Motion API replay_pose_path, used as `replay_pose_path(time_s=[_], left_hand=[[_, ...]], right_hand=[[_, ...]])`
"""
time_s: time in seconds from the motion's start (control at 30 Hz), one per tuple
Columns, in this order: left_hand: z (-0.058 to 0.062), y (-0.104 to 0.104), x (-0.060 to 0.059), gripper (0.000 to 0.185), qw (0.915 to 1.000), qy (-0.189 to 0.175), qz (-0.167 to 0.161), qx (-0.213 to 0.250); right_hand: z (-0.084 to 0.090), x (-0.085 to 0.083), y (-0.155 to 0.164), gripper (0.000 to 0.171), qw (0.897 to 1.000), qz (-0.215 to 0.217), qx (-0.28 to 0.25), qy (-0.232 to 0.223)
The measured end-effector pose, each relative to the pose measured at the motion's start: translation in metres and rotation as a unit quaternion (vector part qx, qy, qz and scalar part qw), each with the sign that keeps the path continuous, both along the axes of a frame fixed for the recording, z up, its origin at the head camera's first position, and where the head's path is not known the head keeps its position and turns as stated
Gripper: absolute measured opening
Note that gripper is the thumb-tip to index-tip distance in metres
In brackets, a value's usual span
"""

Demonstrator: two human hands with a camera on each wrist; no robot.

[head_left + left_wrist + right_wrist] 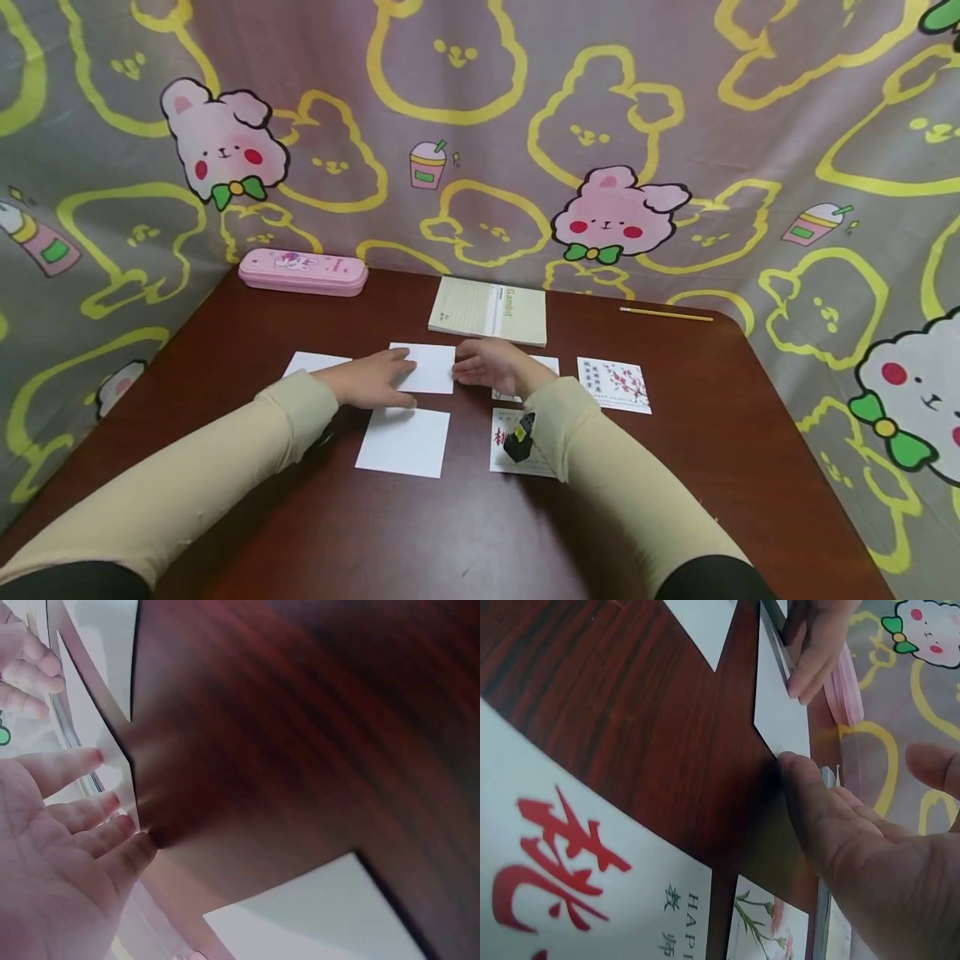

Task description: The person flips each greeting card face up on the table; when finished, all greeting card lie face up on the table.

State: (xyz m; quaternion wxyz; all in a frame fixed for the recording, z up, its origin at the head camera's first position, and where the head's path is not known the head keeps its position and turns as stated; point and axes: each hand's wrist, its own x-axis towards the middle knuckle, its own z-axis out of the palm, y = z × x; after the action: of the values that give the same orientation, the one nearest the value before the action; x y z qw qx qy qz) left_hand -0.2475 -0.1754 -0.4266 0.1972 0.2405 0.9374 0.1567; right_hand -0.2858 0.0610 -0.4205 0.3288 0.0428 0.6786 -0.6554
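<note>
Both hands flank a blank white card (430, 372) in the back row. On its left side, my left hand (369, 380) touches it with spread, fairly straight fingers. The right hand (497, 363) has its straight fingertips at the card's right edge, as the right wrist view also shows. A second blank card (403, 443) lies in front, and another (318, 361) is partly hidden behind the left hand. Under the right forearm are a card with red characters (562, 862) and a flower card (769, 922), both partly covered. A blossom-branch card (615, 386) lies further right.
At the back left stands a pink pencil case (303, 272). A notebook (487, 310) lies just behind the cards, and a yellow pencil (667, 314) sits near the back right edge. A patterned curtain (480, 125) surrounds the brown table (465, 533).
</note>
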Motion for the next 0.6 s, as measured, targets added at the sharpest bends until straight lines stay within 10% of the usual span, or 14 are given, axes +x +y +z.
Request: replay_pose_path(time_s=[0.6], left_hand=[[-0.007, -0.001, -0.001, 0.078, 0.9991, 0.02, 0.016, 0.034]], right_hand=[[-0.011, 0.004, -0.012, 0.009, 0.992, -0.098, -0.062, 0.042]])
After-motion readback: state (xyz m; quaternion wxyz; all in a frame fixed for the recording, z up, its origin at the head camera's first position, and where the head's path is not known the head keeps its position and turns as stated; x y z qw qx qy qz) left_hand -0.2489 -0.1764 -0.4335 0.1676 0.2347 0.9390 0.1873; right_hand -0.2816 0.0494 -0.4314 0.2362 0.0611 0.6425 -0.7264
